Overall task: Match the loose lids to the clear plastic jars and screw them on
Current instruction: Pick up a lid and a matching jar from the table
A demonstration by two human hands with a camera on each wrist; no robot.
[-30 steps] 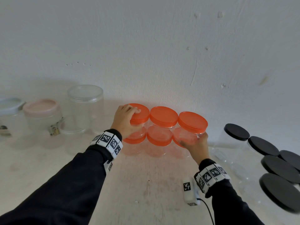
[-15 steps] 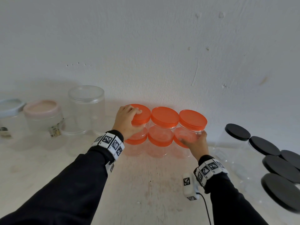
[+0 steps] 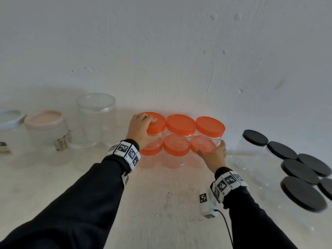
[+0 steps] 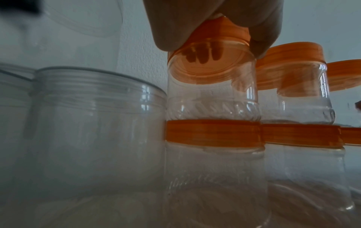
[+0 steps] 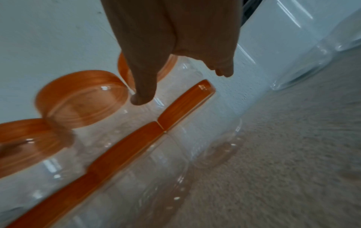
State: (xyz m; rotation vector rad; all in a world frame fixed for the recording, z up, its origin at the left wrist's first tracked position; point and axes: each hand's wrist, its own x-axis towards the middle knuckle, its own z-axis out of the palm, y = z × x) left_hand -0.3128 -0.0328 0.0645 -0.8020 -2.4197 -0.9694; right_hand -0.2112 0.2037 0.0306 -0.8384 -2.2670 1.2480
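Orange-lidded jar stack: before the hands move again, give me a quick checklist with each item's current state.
1. Left hand grips the top-left orange lid: ok.
2. Right hand touches the top-right jar with straight fingers: ok, though it has no real grip.
3. Top row sits on the lower row's lids: ok; the left wrist view shows them seated level.
4. All six orange lids screwed tight: cannot tell.
5. Tall clear jar to the left has a lid: cannot tell.
6. Black-lidded jars stand apart from the stack: ok.
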